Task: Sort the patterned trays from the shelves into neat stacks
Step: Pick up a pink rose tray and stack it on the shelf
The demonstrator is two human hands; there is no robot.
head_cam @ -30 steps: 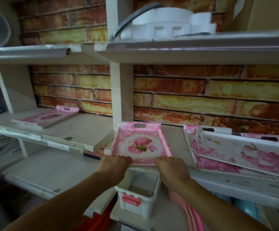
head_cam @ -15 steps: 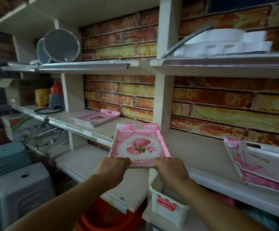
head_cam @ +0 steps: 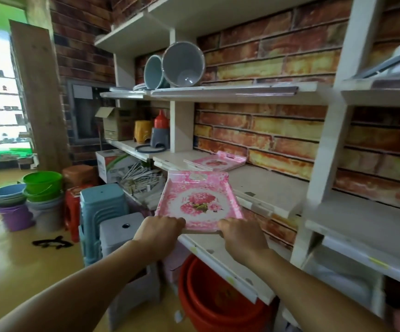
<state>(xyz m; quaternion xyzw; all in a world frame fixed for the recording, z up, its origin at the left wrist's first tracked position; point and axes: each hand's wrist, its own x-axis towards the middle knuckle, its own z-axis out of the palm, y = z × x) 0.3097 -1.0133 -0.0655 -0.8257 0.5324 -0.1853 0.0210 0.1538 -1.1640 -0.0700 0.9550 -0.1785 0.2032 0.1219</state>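
between left hand [head_cam: 161, 232] and right hand [head_cam: 240, 236] — pink tray [head_cam: 197, 200]

The rectangular plastic tray [head_cam: 198, 200] was pink, scattered with tiny blossoms, with a white oval and a pink flower cluster on green leaves. The stack of trays [head_cam: 218, 162] on the white shelf [head_cam: 273, 188] was likewise pink. Behind ran mottled red-and-yellow brick-patterned wallpaper [head_cam: 278, 133]. Two round buckets [head_cam: 183, 63] were grey; the big tubs [head_cam: 215, 300] red.

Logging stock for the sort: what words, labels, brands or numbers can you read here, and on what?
No text reads clearly.
White carton with green swirl: print blurred.
Brown cardboard box: markings too small.
Red basin: faint mark, illegible.
Held pink tray: floral pattern only.
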